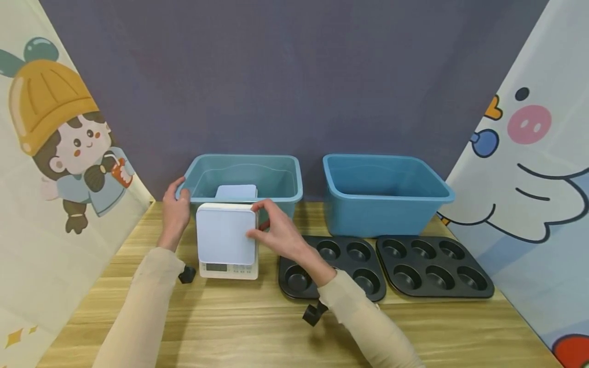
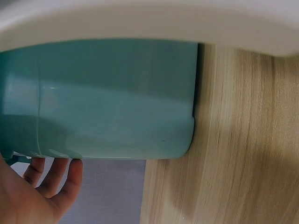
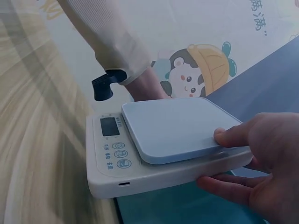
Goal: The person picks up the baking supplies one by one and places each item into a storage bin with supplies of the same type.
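A white kitchen scale [image 1: 227,237] with a square pale platform stands tilted up in front of the left plastic bin [image 1: 285,200]. My right hand [image 1: 280,232] pinches its right edge, thumb on the platform and fingers underneath. Its display [image 3: 110,126] and printed buttons [image 3: 121,153] show in the right wrist view. At the bin's left corner, my left hand [image 1: 176,210] grips the rim; in the left wrist view its fingers [image 2: 57,175] lie against the teal wall. Inside that bin, the top of another pale, square-topped thing [image 1: 236,191] shows, its lower part hidden.
A second, bluer bin [image 1: 368,217] stands to the right. Two dark six-cup muffin pans [image 1: 332,266] lie side by side on the wooden table [image 1: 239,327], the right pan [image 1: 434,266] in front of the blue bin. My right forearm passes over the left pan. A grey wall rises behind.
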`<act>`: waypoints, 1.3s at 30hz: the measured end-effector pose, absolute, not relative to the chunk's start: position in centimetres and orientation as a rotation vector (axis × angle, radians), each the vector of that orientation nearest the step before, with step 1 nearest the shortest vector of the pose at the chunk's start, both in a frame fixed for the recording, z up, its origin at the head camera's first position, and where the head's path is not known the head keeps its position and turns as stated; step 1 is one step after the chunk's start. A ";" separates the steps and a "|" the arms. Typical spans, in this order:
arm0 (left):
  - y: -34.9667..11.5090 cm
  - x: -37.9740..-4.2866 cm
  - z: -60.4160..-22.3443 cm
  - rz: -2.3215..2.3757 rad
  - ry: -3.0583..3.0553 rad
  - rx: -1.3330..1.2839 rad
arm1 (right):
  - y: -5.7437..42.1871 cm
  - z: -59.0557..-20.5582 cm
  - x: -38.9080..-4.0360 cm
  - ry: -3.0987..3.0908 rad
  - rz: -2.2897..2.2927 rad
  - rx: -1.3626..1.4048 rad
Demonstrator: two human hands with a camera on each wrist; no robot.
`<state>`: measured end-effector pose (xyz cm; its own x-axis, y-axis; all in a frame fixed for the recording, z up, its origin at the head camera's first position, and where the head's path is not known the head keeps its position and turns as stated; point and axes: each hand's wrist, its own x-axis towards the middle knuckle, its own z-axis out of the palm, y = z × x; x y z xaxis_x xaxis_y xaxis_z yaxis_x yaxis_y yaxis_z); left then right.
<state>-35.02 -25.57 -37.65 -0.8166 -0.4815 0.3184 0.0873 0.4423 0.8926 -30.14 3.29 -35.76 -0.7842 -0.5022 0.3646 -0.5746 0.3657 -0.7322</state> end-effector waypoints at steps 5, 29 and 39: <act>-25.5 -34.8 -37.7 -1.388 -2.167 0.331 | 3.7 -34.8 -30.2 -2.522 1.390 0.993; -25.5 -34.8 -37.6 -1.382 -2.159 0.307 | 4.2 -30.0 -30.3 -2.406 1.373 0.976; -25.8 -34.7 -37.7 -1.387 -2.177 0.290 | 4.3 -27.7 -31.0 -2.337 1.436 0.971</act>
<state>-34.66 -25.77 -37.66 -0.8324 -0.4501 0.3232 0.1025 0.4481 0.8881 -30.97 4.30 -27.74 -0.7535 -0.4158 0.5093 -0.6422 0.2998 -0.7055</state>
